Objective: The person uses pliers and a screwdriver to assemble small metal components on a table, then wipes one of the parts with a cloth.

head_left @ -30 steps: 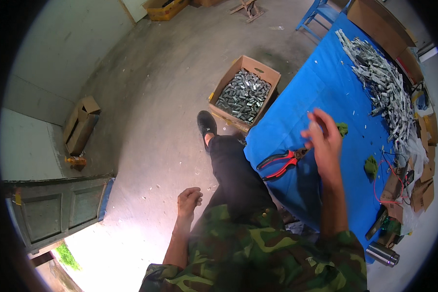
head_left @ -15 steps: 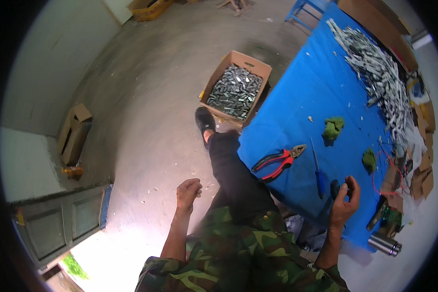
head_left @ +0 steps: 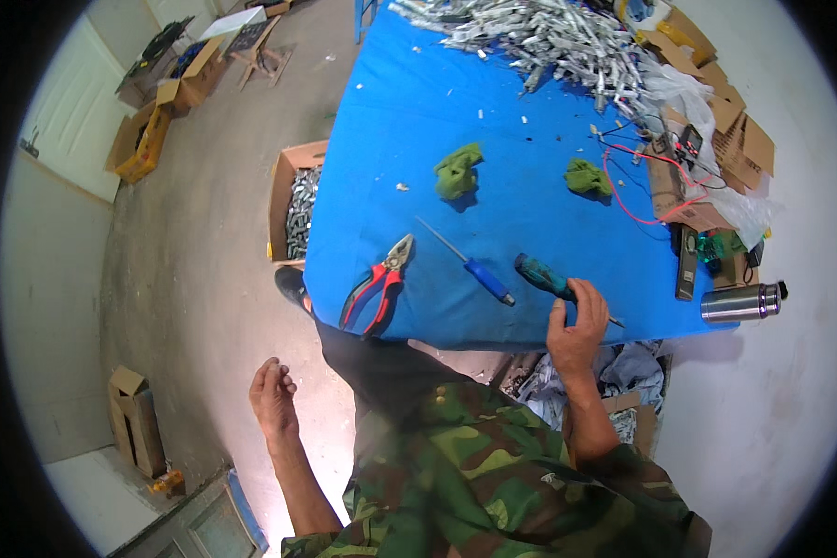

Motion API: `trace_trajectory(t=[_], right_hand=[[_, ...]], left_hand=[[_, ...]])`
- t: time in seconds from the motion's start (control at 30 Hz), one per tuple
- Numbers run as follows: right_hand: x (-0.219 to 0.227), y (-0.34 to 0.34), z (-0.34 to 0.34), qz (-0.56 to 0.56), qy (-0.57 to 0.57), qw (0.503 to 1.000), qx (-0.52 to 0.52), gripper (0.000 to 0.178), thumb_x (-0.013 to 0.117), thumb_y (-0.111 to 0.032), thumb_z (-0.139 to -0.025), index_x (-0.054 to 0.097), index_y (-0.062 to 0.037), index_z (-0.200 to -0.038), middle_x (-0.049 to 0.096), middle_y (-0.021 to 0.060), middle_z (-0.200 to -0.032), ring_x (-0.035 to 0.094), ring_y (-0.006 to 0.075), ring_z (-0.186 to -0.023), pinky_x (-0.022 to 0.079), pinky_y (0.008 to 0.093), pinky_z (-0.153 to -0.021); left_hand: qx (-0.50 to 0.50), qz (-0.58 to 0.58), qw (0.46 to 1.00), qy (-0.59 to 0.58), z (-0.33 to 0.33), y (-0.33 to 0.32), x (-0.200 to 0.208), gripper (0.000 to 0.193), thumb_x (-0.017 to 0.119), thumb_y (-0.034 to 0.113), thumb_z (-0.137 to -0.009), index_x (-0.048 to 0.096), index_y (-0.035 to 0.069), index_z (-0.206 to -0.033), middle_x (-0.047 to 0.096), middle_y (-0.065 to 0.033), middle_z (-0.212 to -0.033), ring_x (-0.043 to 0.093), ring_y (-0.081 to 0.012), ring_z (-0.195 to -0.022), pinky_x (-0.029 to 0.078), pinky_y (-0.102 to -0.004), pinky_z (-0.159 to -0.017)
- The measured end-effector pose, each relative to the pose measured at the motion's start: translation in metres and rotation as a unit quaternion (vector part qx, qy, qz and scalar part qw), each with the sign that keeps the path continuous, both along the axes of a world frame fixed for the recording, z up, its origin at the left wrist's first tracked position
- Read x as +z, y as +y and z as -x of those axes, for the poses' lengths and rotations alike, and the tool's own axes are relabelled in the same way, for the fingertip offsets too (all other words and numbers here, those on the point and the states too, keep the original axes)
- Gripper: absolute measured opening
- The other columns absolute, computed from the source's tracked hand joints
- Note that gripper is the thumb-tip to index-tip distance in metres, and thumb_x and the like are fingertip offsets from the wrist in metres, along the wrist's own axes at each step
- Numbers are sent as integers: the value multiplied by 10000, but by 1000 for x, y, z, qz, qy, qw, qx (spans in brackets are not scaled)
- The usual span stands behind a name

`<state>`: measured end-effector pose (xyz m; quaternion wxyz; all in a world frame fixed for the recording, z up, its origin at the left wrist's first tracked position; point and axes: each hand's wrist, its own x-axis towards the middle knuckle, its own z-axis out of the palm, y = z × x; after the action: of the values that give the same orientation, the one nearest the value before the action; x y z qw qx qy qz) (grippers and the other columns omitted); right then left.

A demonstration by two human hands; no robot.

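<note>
My left hand (head_left: 273, 398) hangs over the floor left of my leg, its fingers curled together; whatever may be in them is too small or hidden to make out. My right hand (head_left: 578, 327) is at the table's near edge, thumb and fingers apart, over the shaft of a screwdriver with a dark green handle (head_left: 541, 276). I cannot tell whether it touches the shaft. To its left lie a blue-handled screwdriver (head_left: 484, 277) and pliers with red and black handles (head_left: 378, 286). Beyond are two crumpled green cloths (head_left: 457, 173) (head_left: 586, 177).
A blue-covered table (head_left: 391, 121) bears a pile of silvery strip-like pieces (head_left: 567, 46) at the far end. On its right are a multimeter (head_left: 689, 141) with red leads, torn cardboard and a steel flask (head_left: 742, 303). Left on the floor stands a carton (head_left: 279, 206) of metal parts.
My view has swung right toward the table, so the tools now appear further left. My right hand has come over the green-handled screwdriver's shaft; my left hand stays curled.
</note>
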<state>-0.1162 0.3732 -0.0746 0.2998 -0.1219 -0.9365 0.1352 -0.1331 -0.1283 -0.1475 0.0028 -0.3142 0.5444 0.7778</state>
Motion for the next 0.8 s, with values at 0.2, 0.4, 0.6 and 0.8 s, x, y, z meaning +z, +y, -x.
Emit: trace_trajectory(t=[0.2,0.4,0.6,0.8], right_hand=[[-8,-3,1,4,13,1000,-21,388,693,-113,-884,674,-43,-1266,662,159,-1282,603,354,-1203,393,559,-1112],[-7,-4,0,21,24,999,-16,379,695,-125,-888,682,-48,-1259,675,136,-1275,619,343,-1180,389,552,-1121],[-6,-2,0,56,39,998,-14,356,702,-128,-882,700,-59,-1231,689,118,-1253,629,339,-1166,395,545,-1122],[-8,-1,1,57,49,997,-10,336,702,-123,-878,706,-62,-1209,691,113,-1248,635,332,-1155,397,541,-1119]], left_hand=[[43,30,996,70,15,11,59,268,700,158,-1033,662,-16,-1233,662,-56,-956,616,-97,-785,522,-215,-672],[6,58,991,117,45,35,105,226,658,145,-1066,664,-9,-1233,665,-50,-998,616,-81,-809,511,-207,-699],[-58,60,983,165,101,73,137,218,658,159,-1073,664,-7,-1213,673,-53,-1000,604,-73,-803,505,-215,-698],[-144,112,968,173,146,120,142,191,658,173,-1065,667,-15,-1100,694,-92,-997,620,-111,-818,512,-243,-701]])
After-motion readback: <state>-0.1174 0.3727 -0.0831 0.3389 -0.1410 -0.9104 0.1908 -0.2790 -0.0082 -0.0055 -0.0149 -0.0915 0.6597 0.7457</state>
